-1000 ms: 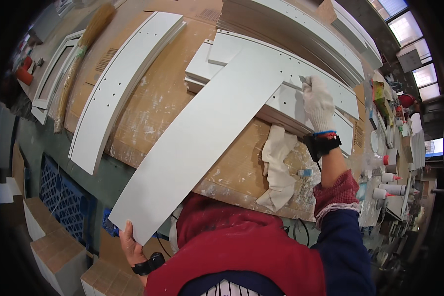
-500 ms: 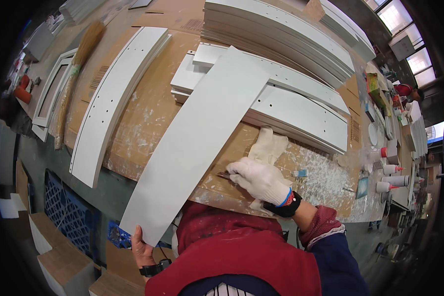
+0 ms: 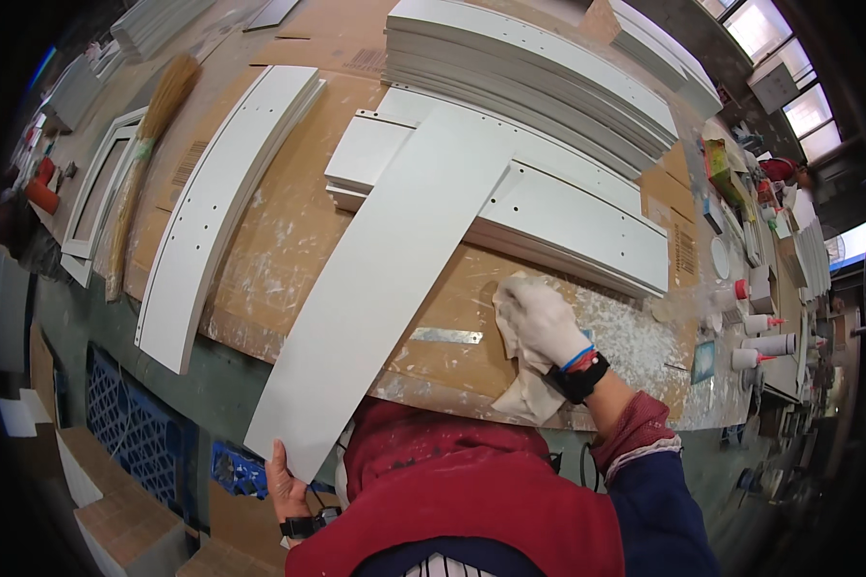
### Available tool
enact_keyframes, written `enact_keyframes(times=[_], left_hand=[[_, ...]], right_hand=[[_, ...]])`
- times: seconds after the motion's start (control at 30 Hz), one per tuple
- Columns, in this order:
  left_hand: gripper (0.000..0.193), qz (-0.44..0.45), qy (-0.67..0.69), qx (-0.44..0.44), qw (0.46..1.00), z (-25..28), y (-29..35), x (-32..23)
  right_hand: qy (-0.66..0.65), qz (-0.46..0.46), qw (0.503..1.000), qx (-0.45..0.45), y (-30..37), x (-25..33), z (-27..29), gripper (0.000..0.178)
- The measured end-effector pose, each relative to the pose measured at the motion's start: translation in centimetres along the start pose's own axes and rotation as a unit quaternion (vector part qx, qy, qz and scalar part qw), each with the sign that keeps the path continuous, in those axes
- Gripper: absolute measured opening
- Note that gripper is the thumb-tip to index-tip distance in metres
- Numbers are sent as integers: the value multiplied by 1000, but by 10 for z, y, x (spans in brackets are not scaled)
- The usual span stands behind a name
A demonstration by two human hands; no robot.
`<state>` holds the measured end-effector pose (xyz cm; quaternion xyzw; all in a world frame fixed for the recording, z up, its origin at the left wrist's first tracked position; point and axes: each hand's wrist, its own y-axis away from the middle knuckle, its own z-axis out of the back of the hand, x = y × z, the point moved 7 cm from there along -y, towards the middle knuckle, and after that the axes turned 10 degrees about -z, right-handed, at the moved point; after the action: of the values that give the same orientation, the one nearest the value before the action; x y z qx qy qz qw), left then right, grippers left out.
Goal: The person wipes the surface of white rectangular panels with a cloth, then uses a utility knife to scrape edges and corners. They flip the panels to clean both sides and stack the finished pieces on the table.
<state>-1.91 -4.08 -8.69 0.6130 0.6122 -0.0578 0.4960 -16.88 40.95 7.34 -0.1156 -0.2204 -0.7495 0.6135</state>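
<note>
My bare left hand (image 3: 286, 483) grips the near end of a long white board (image 3: 380, 255), thumb on top. The board slants away from me, its far end resting on other white boards (image 3: 587, 226) with drilled holes. My right hand (image 3: 544, 317), in a white knitted glove, is closed on an off-white cloth (image 3: 529, 396) on the cardboard. Its fingertips are partly hidden in the folds. Between the board and the cloth lies a thin, shiny metal strip (image 3: 445, 336), flat and touched by neither hand.
Paint-spattered cardboard (image 3: 269, 250) covers the bench. A drilled white board pair (image 3: 226, 207) and a straw broom (image 3: 149, 159) lie left. Behind is a tall stack of white boards (image 3: 529, 72). Glue bottles (image 3: 755, 324) stand right. A blue crate (image 3: 135, 423) sits below left.
My right hand has moved slightly right onto the cloth, which is now pulled nearer to me. The metal strip now lies uncovered where that hand was. The left hand keeps its hold on the board.
</note>
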Motion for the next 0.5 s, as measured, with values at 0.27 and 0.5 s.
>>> enact_keyframes(times=[0.27,0.5], left_hand=[[53,-16,-12,-6,1000,11,2,-15],[49,-36,-60,-42,997,20,8,-25]], right_hand=[[-105,88,987,-87,-50,96,84,9],[-32,137,958,-248,-98,79,68,16]])
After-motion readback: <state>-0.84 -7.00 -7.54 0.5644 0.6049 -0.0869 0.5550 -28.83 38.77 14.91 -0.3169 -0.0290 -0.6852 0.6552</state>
